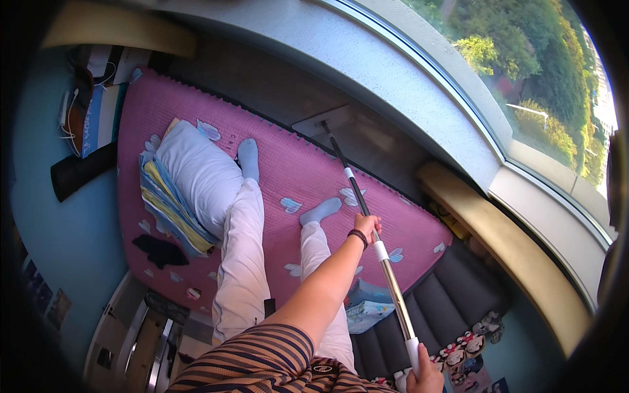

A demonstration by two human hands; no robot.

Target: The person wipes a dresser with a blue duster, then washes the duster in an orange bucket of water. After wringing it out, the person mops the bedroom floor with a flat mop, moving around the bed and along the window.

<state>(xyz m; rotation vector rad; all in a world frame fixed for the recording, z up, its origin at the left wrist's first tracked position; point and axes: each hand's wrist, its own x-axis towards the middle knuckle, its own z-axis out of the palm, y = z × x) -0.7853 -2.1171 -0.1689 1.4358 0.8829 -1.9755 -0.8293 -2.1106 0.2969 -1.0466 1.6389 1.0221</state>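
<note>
A flat mop with a long telescopic pole (pixel 393 277) runs diagonally across the view. My left hand (pixel 367 227), with a dark beaded bracelet at the wrist, grips the middle of the pole. Around the white grip at the pole's lower end closes my right hand (pixel 426 374), partly cut off by the bottom edge. The flat mop head (pixel 323 120) lies against a dark grey surface (pixel 255 78) beyond the bed's edge. Whether it presses on that surface cannot be told. My feet, in grey-blue socks (pixel 322 210), stand on a pink quilted bed cover (pixel 275 167).
A white pillow (pixel 196 172) and folded blankets (pixel 172 211) lie by my left leg. Along the right stands a dark padded headboard (pixel 437 290), with small plush toys (pixel 454 353) behind it. A pale sill (pixel 344 64) curves beneath the window (pixel 530 64). A black roll (pixel 81 172) lies at left.
</note>
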